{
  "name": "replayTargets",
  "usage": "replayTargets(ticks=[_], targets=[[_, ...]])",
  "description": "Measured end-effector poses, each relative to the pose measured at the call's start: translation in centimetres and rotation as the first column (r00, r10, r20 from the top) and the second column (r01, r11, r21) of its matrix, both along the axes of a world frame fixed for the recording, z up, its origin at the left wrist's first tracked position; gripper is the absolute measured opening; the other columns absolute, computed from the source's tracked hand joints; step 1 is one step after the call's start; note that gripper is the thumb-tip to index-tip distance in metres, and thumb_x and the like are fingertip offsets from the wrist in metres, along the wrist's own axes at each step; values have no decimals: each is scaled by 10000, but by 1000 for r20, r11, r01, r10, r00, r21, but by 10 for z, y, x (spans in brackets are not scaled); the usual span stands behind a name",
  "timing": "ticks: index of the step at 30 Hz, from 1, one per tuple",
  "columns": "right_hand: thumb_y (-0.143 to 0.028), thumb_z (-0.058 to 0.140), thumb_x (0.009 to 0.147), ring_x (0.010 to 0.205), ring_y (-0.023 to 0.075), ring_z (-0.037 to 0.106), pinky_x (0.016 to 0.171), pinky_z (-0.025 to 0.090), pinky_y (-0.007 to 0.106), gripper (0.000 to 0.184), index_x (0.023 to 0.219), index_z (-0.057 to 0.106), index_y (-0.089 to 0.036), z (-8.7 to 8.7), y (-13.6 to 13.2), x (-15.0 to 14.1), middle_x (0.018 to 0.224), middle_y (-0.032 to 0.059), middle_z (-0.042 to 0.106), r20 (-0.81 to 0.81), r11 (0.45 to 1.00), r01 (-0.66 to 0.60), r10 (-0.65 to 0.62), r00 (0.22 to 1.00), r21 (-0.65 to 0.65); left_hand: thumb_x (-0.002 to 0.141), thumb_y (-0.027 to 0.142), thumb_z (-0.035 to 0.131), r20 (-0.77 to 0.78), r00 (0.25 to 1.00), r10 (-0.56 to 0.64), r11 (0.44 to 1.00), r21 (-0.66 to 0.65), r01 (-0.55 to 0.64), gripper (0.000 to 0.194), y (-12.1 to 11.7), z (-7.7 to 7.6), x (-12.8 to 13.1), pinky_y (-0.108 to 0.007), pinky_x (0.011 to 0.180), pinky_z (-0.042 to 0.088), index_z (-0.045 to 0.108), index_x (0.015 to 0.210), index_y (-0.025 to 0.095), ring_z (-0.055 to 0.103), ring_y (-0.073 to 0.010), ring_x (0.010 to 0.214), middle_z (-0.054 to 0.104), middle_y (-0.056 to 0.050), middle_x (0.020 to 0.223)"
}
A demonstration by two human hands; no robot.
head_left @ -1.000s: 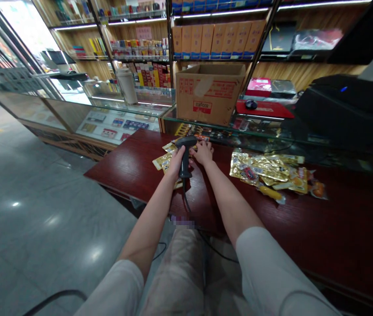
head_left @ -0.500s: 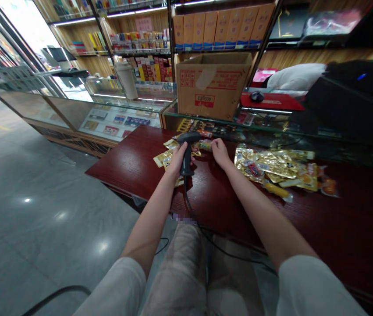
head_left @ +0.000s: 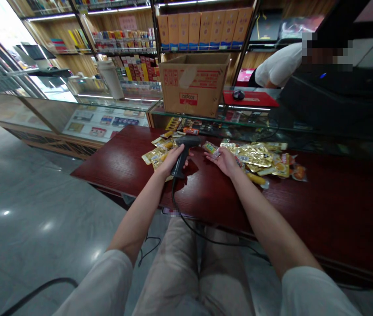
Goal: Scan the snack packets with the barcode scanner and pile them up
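Observation:
My left hand (head_left: 172, 160) is wrapped round the handle of a black barcode scanner (head_left: 180, 161), whose head points right. My right hand (head_left: 225, 161) is palm up, gripping a small clear-and-green snack packet (head_left: 211, 149) between thumb and fingers, just right of the scanner's head. Behind and beside my left hand lie several gold and yellow snack packets (head_left: 151, 156). Another pile of gold foil packets (head_left: 255, 156) lies right of my right hand, with a yellow sausage-like snack (head_left: 256, 178) at its front edge.
The dark red tabletop (head_left: 206, 197) meets a glass display counter at the back. On that counter stand an open cardboard box (head_left: 193, 87), a white cup (head_left: 111, 80) and a mouse (head_left: 238, 95). The scanner's cable (head_left: 199, 232) hangs over my lap. Another person (head_left: 281, 66) is behind the counter.
My right hand has turned palm up and moved away from the scanner with the snack packet in it. My left hand still holds the scanner. The whole view has shifted slightly.

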State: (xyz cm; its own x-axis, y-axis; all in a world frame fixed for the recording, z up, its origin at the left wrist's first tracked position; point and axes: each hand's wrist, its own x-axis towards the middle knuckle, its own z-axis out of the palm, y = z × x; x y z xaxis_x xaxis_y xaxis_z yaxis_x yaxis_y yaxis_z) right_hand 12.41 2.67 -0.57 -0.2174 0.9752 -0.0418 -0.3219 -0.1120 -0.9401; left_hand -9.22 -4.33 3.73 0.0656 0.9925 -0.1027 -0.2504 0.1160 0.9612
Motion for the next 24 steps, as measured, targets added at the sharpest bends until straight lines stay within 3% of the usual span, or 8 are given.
replayTargets(ticks=[5, 10, 13, 17, 24], targets=[[-243, 513, 763, 971, 254, 724, 920, 569, 477, 51, 811, 510, -228, -1, 5, 3, 930, 85, 722, -58, 997, -12, 7, 998, -72, 965, 455, 542, 11, 1000, -19, 1000, -7, 19, 440, -1, -2, -1, -226, 417, 467, 674, 1194, 102, 576, -107, 466, 771, -141, 969], [-225, 563, 779, 984, 204, 720, 928, 570, 434, 77, 824, 505, -248, -5, 8, 5, 951, 15, 736, -137, 998, 10, -19, 990, -68, 954, 483, 564, -1, 994, -110, 994, -16, 110, 463, 2, -10, -1, -220, 419, 462, 666, 1173, 88, 571, -101, 461, 765, -144, 935], [-232, 601, 823, 889, 156, 719, 866, 583, 362, 96, 885, 541, -273, -5, 10, 3, 912, -43, 742, -250, 991, 31, -64, 966, -134, 958, 511, 551, -41, 983, -179, 984, -10, 179, 500, 1, -12, 2, -212, 427, 456, 652, 1181, 76, 570, -94, 466, 760, -135, 910], [-233, 603, 868, 784, 134, 701, 740, 581, 276, 49, 893, 575, -266, -4, 11, 0, 838, -45, 737, -298, 982, 15, -72, 952, -188, 973, 538, 512, -121, 958, -260, 966, -25, 259, 530, -5, -8, 5, -212, 449, 443, 652, 1165, 63, 566, -99, 474, 730, -98, 766], [-45, 566, 746, 771, 151, 716, 643, 585, 263, 236, 854, 519, -248, -11, 18, -1, 723, -45, 689, -351, 991, 33, -77, 933, -131, 917, 582, 587, -188, 936, -297, 954, -10, 300, 507, -5, -10, 8, -208, 438, 423, 640, 1062, 99, 549, -93, 469, 696, -48, 716]])
